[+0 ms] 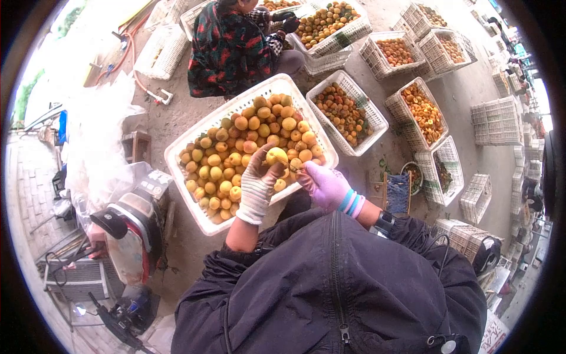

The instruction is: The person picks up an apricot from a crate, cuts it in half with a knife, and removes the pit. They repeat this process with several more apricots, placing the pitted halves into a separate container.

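My left hand (259,183), in a white glove with stained fingers, holds a yellow-orange fruit (276,156) between thumb and fingers. Close on its right is my right hand (319,182), in a purple glove, with its fingers pinched together beside the fruit. Something small and dark shows at those fingertips, too small to make out. Both hands are over the near edge of a large white crate (177,154) full of round yellow and orange fruits (227,187).
A person (227,50) in a patterned jacket sits beyond the crate, hands at another fruit crate (354,29). More crates of fruit (377,127) stand to the right. At the left are a scooter (127,227), plastic sheeting (94,141) and a hose (134,59).
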`<state>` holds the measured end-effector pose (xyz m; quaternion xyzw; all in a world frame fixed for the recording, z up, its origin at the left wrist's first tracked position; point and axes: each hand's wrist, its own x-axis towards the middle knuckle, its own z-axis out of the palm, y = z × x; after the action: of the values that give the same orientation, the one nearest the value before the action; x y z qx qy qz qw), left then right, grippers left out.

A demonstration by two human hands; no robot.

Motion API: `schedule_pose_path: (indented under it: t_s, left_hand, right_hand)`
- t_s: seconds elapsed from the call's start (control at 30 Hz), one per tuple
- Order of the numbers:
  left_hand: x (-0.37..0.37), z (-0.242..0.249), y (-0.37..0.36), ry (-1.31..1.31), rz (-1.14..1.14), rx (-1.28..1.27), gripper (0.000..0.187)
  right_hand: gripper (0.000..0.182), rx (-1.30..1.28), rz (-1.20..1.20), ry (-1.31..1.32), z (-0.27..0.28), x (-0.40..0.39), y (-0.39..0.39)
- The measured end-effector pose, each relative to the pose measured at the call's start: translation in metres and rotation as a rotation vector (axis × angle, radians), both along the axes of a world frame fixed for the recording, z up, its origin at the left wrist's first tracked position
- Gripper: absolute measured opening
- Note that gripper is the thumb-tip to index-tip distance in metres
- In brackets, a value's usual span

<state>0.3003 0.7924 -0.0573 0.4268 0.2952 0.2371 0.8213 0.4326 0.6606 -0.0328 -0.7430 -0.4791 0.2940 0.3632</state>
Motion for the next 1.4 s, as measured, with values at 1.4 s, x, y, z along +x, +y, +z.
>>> schedule_pose_path:
  t_s: [1.4]
  left_hand:
    - [0.013,-0.007,-0.015,-0.041,0.088,-0.307,0.067]
  right_hand:
    - [0.015,-0.024,0.035,-0.144,-0.018,-0.002,0.020]
